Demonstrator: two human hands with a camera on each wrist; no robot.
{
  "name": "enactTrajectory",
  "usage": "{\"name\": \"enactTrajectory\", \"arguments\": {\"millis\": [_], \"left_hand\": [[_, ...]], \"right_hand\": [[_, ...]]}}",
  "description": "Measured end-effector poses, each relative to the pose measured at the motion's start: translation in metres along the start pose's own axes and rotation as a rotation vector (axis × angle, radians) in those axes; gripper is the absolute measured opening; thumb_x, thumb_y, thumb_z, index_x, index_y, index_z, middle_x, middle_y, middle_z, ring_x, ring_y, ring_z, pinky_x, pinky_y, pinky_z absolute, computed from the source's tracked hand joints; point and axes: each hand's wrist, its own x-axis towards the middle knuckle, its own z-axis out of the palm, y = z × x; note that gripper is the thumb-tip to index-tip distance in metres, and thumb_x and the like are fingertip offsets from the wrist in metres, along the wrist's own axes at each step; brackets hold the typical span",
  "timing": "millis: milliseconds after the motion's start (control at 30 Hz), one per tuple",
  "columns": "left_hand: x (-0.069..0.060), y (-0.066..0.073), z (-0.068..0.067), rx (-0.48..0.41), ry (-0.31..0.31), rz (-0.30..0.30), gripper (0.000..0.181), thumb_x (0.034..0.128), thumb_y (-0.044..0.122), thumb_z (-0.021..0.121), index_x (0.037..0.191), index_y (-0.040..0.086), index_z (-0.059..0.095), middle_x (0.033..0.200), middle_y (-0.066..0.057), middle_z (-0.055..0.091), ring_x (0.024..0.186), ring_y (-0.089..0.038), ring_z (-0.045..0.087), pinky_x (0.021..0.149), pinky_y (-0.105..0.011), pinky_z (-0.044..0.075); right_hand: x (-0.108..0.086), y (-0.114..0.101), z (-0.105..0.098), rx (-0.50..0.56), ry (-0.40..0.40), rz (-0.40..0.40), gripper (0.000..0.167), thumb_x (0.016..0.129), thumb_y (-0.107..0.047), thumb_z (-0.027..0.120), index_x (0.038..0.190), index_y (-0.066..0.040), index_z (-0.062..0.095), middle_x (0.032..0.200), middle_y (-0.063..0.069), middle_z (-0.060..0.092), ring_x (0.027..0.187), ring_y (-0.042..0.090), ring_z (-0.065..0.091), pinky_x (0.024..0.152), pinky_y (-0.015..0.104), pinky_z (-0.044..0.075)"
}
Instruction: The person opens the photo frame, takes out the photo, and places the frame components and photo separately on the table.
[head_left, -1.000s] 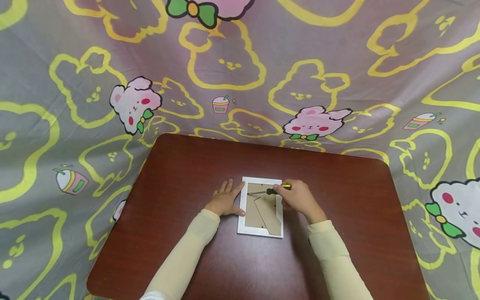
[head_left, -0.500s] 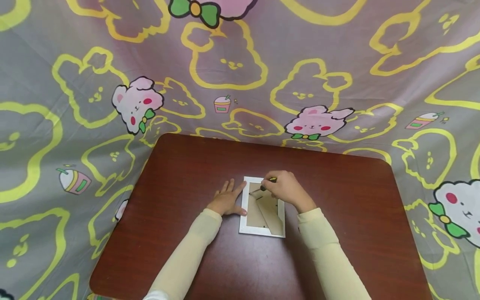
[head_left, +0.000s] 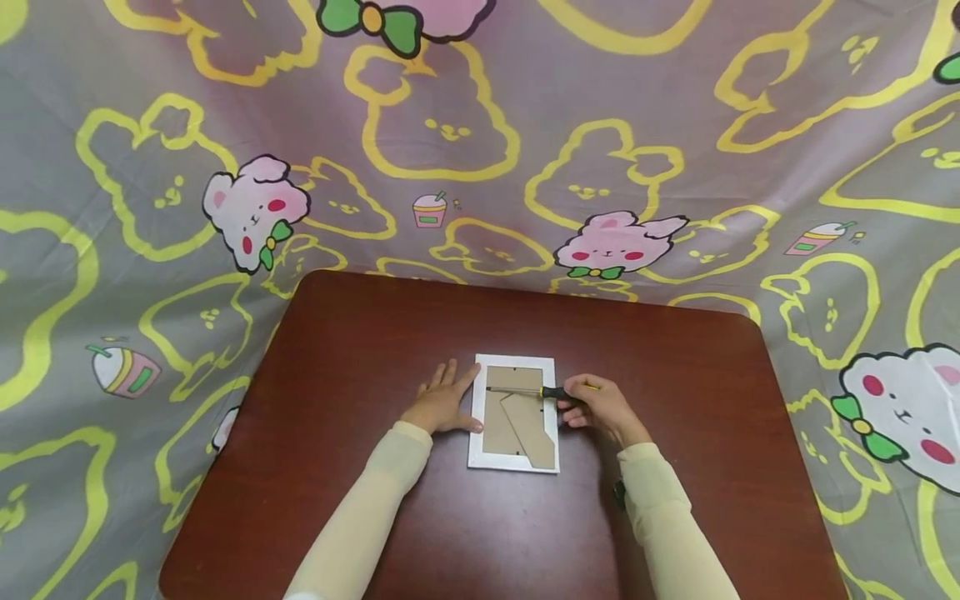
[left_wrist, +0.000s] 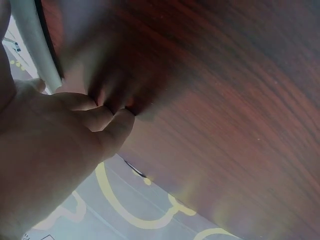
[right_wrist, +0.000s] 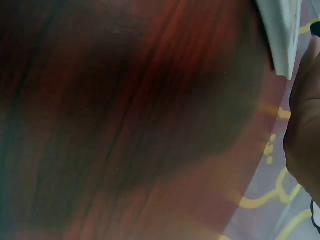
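A white picture frame (head_left: 512,460) lies face down on the table, its tan backing board (head_left: 501,433) and slanted stand piece showing. Against the frame's left edge rests my left hand (head_left: 441,402), thumb and fingers spread. My right hand (head_left: 600,407) is at the right side and holds a screwdriver (head_left: 555,392) by its black and yellow handle. The thin shaft lies across the upper backing, with its tip near the left inner edge. In the left wrist view the left hand (left_wrist: 65,132) has its fingertips on the table beside the frame. Only part of the right hand (right_wrist: 305,120) shows in the right wrist view.
The dark red-brown wooden table (head_left: 360,350) has rounded corners. A grey curtain (head_left: 480,92) printed with yellow bear outlines and pink rabbit faces hangs behind it and at both sides.
The right hand first shifted left over the frame, then drew back to the right, with the screwdriver's shaft now lower and nearly level. The left hand stays at the frame's left edge.
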Motion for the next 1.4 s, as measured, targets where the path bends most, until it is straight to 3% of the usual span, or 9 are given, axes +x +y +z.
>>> {"name": "enactTrajectory", "arguments": {"millis": [133,267,400,567,833,1133,1400], "left_hand": [[0.002,0.000,-0.001,0.000,0.002,0.007,0.114,0.0759,0.052,0.085,0.164,0.028,0.016,0.166,-0.025,0.003,0.151,-0.043,0.001,0.112,-0.068,0.015],[0.000,-0.001,0.000,0.000,-0.003,0.000,0.115,0.0754,0.053,0.085,0.164,0.027,0.016,0.165,-0.025,0.004,0.151,-0.044,0.002,0.112,-0.068,0.016],[-0.004,-0.002,0.000,-0.029,0.024,0.002,0.114,0.0748,0.049,0.086,0.163,0.023,0.020,0.164,-0.028,0.006,0.150,-0.047,0.004,0.111,-0.070,0.016],[-0.013,-0.008,0.006,-0.029,0.034,-0.029,0.113,0.0750,0.049,0.086,0.163,0.024,0.020,0.164,-0.028,0.007,0.150,-0.047,0.005,0.111,-0.070,0.017],[-0.016,-0.015,0.014,-0.029,0.035,-0.031,0.113,0.0750,0.051,0.085,0.163,0.024,0.019,0.164,-0.029,0.007,0.150,-0.047,0.004,0.110,-0.070,0.017],[-0.008,-0.011,0.010,-0.042,0.035,-0.019,0.113,0.0741,0.050,0.086,0.163,0.025,0.021,0.164,-0.028,0.007,0.150,-0.046,0.004,0.110,-0.071,0.016],[0.002,-0.003,0.003,-0.019,0.032,0.014,0.112,0.0751,0.049,0.086,0.163,0.024,0.021,0.164,-0.029,0.007,0.150,-0.048,0.004,0.110,-0.071,0.016]], "right_hand": [[0.000,-0.011,0.006,-0.054,0.040,-0.034,0.012,0.098,-0.004,0.060,0.105,0.006,0.060,0.086,0.025,0.070,0.057,0.019,0.068,0.053,0.033,0.057],[-0.005,-0.038,0.024,-0.260,0.026,-0.117,0.015,0.096,-0.006,0.063,0.104,0.007,0.062,0.082,0.027,0.068,0.053,0.021,0.066,0.052,0.037,0.057],[-0.011,-0.062,0.049,-0.465,0.009,-0.204,0.011,0.095,-0.010,0.065,0.098,0.001,0.064,0.077,0.021,0.066,0.053,0.022,0.065,0.053,0.042,0.057],[-0.019,-0.074,0.077,-0.638,0.010,-0.248,0.008,0.095,-0.014,0.067,0.091,-0.007,0.066,0.075,0.018,0.067,0.052,0.022,0.065,0.050,0.038,0.056],[-0.023,-0.077,0.094,-0.717,0.009,-0.261,0.012,0.094,-0.015,0.069,0.085,-0.009,0.064,0.067,0.014,0.065,0.044,0.021,0.060,0.043,0.030,0.049],[-0.021,-0.091,0.103,-0.804,-0.007,-0.309,0.016,0.095,-0.018,0.067,0.081,-0.011,0.064,0.056,-0.002,0.059,0.043,0.013,0.057,0.044,0.028,0.049],[-0.020,-0.104,0.109,-0.925,0.018,-0.367,0.015,0.097,-0.021,0.064,0.086,-0.011,0.065,0.055,-0.003,0.058,0.046,0.012,0.062,0.048,0.029,0.050]]}}
